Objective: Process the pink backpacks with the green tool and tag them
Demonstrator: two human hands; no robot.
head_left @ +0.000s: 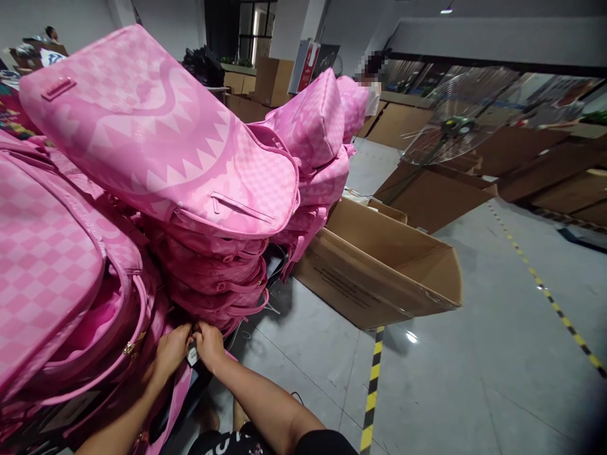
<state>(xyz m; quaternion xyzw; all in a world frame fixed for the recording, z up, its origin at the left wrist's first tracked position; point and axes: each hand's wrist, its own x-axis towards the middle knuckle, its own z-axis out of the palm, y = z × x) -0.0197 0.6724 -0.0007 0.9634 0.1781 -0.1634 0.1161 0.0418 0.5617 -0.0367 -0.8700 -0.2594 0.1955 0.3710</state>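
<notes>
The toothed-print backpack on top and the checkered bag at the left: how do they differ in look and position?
The toothed-print backpack bears jagged pale teeth; the checkered bag shows only checks on its large panel. The backpack lies higher, atop a stack; the bag sits lower, at the left edge. Both are pink.

A smooth grey floor [474, 385] with thin joint lines spreads across the room, catching a bright reflection. One yellow-and-black striped tape [372, 385] runs up from the lower edge; a second striped line [545, 289] slants along the right. A large wire-caged fan [459, 128] stands before brown cardboard [531, 155], its cage blurred. Behind, pale walls [175, 31] meet a light column [293, 31] beside a dark-framed window [257, 28]. A small ceiling light [446, 10] glows overhead, and cardboard boxes [274, 81] stand near the column.
</notes>
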